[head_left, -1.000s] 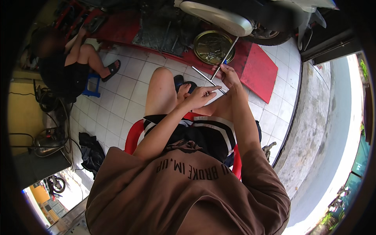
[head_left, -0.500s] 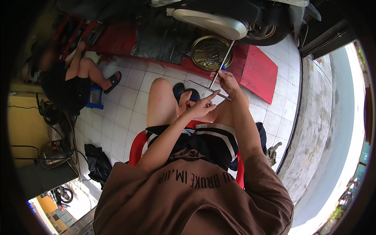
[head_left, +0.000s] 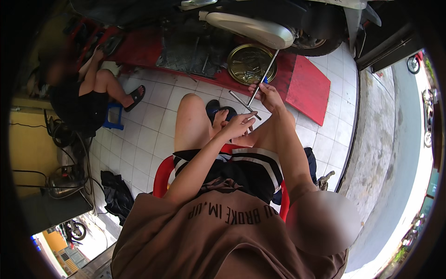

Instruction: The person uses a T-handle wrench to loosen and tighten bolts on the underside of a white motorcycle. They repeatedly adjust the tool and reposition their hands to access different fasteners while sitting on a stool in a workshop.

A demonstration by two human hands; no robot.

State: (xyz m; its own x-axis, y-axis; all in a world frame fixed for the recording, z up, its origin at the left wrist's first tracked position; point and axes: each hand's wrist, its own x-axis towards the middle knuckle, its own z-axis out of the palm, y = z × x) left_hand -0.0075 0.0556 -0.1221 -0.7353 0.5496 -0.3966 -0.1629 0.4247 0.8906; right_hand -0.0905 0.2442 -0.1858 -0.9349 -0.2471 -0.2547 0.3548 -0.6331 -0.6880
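A silver T-handle wrench (head_left: 265, 72) reaches up to the rear end of the silver engine cover (head_left: 248, 27) on a raised motor scooter. Its tip is lost against the cover's lower edge. My right hand (head_left: 269, 96) is closed round the shaft, beside a small blue part (head_left: 265, 80). At the near end of the wrench, the crossbar (head_left: 242, 103) lies slanted. My left hand (head_left: 241, 126) touches the crossbar's near end with extended fingers, without wrapping round it.
A round golden tray (head_left: 231, 69) with small metal parts sits on the red lift platform (head_left: 309, 88). Tools lie on the metal plate to its left. At left, another person (head_left: 81, 95) sits on a blue stool (head_left: 113, 117). A red chair (head_left: 161, 179) is under me.
The wrench's crossbar has turned to a steeper slant. My left hand's fingers have moved slightly down with its near end. My right hand stays on the shaft.
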